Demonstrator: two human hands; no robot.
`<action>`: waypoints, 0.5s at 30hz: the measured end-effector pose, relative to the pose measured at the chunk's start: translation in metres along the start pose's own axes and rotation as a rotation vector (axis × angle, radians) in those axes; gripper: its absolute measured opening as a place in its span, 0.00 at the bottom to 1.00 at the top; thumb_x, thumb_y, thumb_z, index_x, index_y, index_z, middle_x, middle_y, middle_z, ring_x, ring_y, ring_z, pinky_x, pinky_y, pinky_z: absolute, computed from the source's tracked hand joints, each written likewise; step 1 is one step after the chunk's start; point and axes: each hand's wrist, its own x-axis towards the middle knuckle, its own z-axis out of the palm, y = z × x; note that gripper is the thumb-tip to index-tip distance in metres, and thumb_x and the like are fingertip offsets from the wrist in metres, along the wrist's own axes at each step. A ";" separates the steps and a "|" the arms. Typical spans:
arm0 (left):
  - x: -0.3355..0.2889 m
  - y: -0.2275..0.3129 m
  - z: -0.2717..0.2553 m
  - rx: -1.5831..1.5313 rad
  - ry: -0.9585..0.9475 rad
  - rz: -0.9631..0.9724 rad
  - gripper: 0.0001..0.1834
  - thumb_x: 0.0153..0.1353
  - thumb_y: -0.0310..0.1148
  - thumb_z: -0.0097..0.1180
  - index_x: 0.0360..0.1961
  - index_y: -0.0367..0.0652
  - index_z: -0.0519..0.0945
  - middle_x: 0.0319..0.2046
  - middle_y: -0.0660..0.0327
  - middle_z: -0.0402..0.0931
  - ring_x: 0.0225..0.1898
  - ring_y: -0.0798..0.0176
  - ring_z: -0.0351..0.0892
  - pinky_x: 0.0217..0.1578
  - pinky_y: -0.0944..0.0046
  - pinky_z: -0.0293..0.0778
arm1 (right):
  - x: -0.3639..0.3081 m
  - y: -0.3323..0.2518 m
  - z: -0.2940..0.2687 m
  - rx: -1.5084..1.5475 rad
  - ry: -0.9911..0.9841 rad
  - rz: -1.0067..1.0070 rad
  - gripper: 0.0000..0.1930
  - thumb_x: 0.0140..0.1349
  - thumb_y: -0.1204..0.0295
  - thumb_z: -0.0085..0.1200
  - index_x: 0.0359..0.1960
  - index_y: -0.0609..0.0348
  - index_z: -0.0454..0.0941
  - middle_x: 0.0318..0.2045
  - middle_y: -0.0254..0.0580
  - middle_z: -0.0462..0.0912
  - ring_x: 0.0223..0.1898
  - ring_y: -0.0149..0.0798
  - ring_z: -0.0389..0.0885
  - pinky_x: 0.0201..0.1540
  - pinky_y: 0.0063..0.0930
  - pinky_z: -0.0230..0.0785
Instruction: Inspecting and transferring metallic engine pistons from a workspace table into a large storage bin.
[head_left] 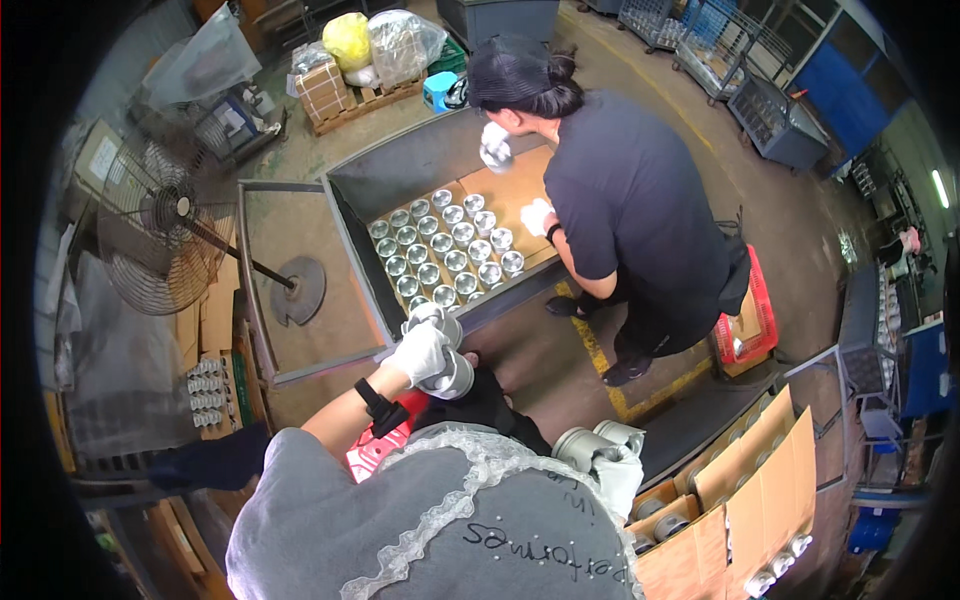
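The person's left hand, in a white glove, is curled round silver metal cylinders; at least two show, one beyond the hand and one on its near right side. They are short, smooth and shiny, with pale grey walls. This hand is at the near edge of a large grey metal bin, just above or beside its corner. The right hand, also gloved in white, lies well to the right and nearer; its fingers are bent over a second pair of cylinders, which look broad and hollow, with dull silver sides.

The bin is lined with brown cardboard. On its left part, similar cylinders stand in neat rows, their round tops showing bright rims and darker centres. At its far right side a co-worker in dark clothes and white gloves leans over, holding one more silver part.

Near right, just beside the right hand, a cardboard box with dividers holds more metal cylinders, partly hidden. Farther right, a red crate has a piece of cardboard in it. At left, past a standing fan, small silver parts sit in rows.
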 end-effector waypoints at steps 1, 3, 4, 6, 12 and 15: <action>0.001 -0.009 0.007 -0.005 0.038 0.042 0.09 0.44 0.30 0.55 0.26 0.42 0.86 0.21 0.46 0.79 0.27 0.44 0.80 0.34 0.51 0.77 | 0.001 0.002 0.002 0.006 0.006 0.017 0.07 0.47 0.71 0.58 0.22 0.63 0.79 0.20 0.50 0.79 0.23 0.43 0.77 0.32 0.33 0.70; 0.007 -0.007 0.003 0.006 0.045 0.024 0.09 0.44 0.30 0.55 0.25 0.42 0.86 0.20 0.47 0.78 0.25 0.44 0.80 0.33 0.51 0.76 | 0.005 -0.005 0.006 0.000 0.013 -0.034 0.02 0.48 0.79 0.57 0.21 0.63 0.79 0.15 0.36 0.78 0.18 0.27 0.73 0.25 0.26 0.69; 0.010 -0.006 0.000 0.019 0.050 0.009 0.09 0.43 0.29 0.55 0.25 0.43 0.86 0.19 0.47 0.78 0.24 0.44 0.80 0.31 0.51 0.76 | 0.009 -0.010 0.005 0.023 -0.003 -0.023 0.02 0.48 0.79 0.57 0.21 0.63 0.79 0.15 0.38 0.78 0.18 0.28 0.74 0.26 0.27 0.69; 0.015 -0.006 -0.003 0.036 0.014 0.004 0.08 0.43 0.29 0.54 0.24 0.43 0.85 0.18 0.47 0.78 0.21 0.45 0.79 0.28 0.52 0.76 | 0.013 -0.018 0.008 -0.030 0.005 -0.062 0.02 0.47 0.78 0.58 0.20 0.64 0.79 0.15 0.40 0.79 0.18 0.31 0.75 0.27 0.28 0.70; 0.006 -0.005 -0.009 -0.063 -0.037 -0.088 0.09 0.40 0.24 0.52 0.22 0.39 0.84 0.20 0.46 0.78 0.27 0.43 0.78 0.34 0.51 0.75 | 0.025 -0.022 0.008 -0.118 -0.095 -0.058 0.07 0.47 0.71 0.58 0.25 0.62 0.80 0.27 0.50 0.81 0.31 0.52 0.80 0.38 0.37 0.72; -0.001 -0.007 -0.004 -0.039 0.000 -0.119 0.09 0.40 0.23 0.52 0.22 0.40 0.84 0.21 0.46 0.78 0.27 0.43 0.78 0.34 0.52 0.75 | 0.031 -0.010 0.011 -0.072 -0.110 -0.041 0.07 0.47 0.71 0.58 0.25 0.62 0.80 0.27 0.51 0.81 0.31 0.52 0.80 0.38 0.37 0.72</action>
